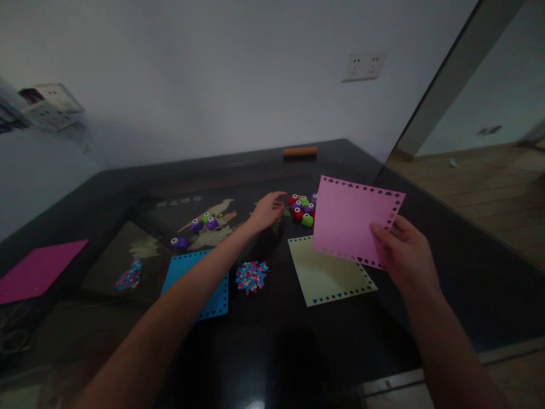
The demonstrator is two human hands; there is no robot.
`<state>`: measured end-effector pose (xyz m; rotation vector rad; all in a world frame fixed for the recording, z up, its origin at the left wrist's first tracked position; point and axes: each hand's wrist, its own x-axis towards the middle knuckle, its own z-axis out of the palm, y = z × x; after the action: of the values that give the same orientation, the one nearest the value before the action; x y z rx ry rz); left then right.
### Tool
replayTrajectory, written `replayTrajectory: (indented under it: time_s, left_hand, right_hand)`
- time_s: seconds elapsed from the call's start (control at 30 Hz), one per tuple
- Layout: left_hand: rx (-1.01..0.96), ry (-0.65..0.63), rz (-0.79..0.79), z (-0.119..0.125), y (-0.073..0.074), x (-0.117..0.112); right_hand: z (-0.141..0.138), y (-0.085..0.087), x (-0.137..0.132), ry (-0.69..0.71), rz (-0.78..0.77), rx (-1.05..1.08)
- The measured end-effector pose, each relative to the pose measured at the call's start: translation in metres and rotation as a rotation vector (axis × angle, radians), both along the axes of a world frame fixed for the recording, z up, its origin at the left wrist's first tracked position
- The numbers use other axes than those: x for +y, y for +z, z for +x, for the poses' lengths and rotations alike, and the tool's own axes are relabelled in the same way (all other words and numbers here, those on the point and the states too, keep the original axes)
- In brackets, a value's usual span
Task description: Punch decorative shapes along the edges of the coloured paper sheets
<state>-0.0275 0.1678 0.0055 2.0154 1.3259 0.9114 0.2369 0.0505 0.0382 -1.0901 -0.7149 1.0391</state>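
My right hand [404, 250] pinches the right edge of a pink sheet of paper [351, 218], thumb in front, and holds it tilted up above the table. Small shapes are punched along its top, right and bottom edges. Partly under it lies a pale yellow sheet [327, 272] with punched borders. My left hand [269, 210] reaches forward with fingers apart and holds nothing. Just right of its fingertips stands a cluster of red, green and purple craft punches [302, 209]. A blue punched sheet [217, 295] is partly hidden by my left forearm.
Paper confetti [252, 276] lies in a pile between the blue and yellow sheets, with a smaller confetti pile [130, 275] farther left. More punches [206, 221] stand left of my forearm. A magenta sheet [40, 270] lies far left. A brown roll [300, 152] rests near the wall.
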Motion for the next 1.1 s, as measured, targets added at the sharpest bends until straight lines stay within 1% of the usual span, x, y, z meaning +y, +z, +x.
replayTrajectory:
  time_s: [0.07, 0.17, 0.2, 0.27, 0.33, 0.4, 0.47, 0.57, 0.67, 0.77, 0.9, 1.0, 1.1]
  left_hand:
    - [-0.020, 0.002, 0.016, -0.003, 0.008, -0.022]
    - [-0.027, -0.040, 0.032, -0.005, 0.017, -0.061]
    - [0.015, -0.063, 0.080, -0.005, 0.019, -0.075]
    - [0.136, -0.066, 0.166, -0.003, 0.020, -0.101]
    - [0.221, -0.125, 0.189, 0.001, 0.020, -0.122]
    - [0.337, -0.169, 0.193, 0.005, 0.019, -0.137]
    - [0.440, -0.183, 0.202, 0.006, 0.019, -0.145]
    - [0.527, -0.154, 0.220, 0.005, 0.022, -0.148]
    - [0.552, -0.121, 0.215, 0.004, 0.025, -0.148]
    - [0.552, -0.120, 0.212, 0.006, 0.024, -0.151]
    - [0.554, -0.155, 0.207, 0.013, 0.018, -0.158]
    - [0.577, -0.165, 0.201, 0.017, 0.011, -0.163]
    - [0.602, -0.159, 0.202, 0.020, 0.005, -0.166]
  right_hand:
    - [-0.001, -0.001, 0.000, 0.018, -0.036, -0.006]
    - [-0.001, -0.004, 0.001, 0.066, -0.085, -0.048]
    - [-0.001, -0.005, 0.001, 0.089, -0.095, -0.073]
    - [0.000, -0.007, 0.001, 0.130, -0.105, -0.129]
    - [0.002, -0.007, 0.001, 0.150, -0.122, -0.162]
    - [0.003, -0.006, 0.001, 0.156, -0.158, -0.172]
    - [0.005, -0.004, 0.000, 0.184, -0.198, -0.185]
    - [0.009, -0.003, -0.002, 0.287, -0.238, -0.246]
    - [0.012, -0.006, -0.001, 0.370, -0.279, -0.318]
    - [0.015, -0.012, 0.001, 0.432, -0.326, -0.384]
    - [0.014, -0.018, 0.003, 0.491, -0.363, -0.479]
    - [0.012, -0.018, 0.003, 0.475, -0.383, -0.539]
    - [0.010, -0.018, 0.003, 0.482, -0.380, -0.556]
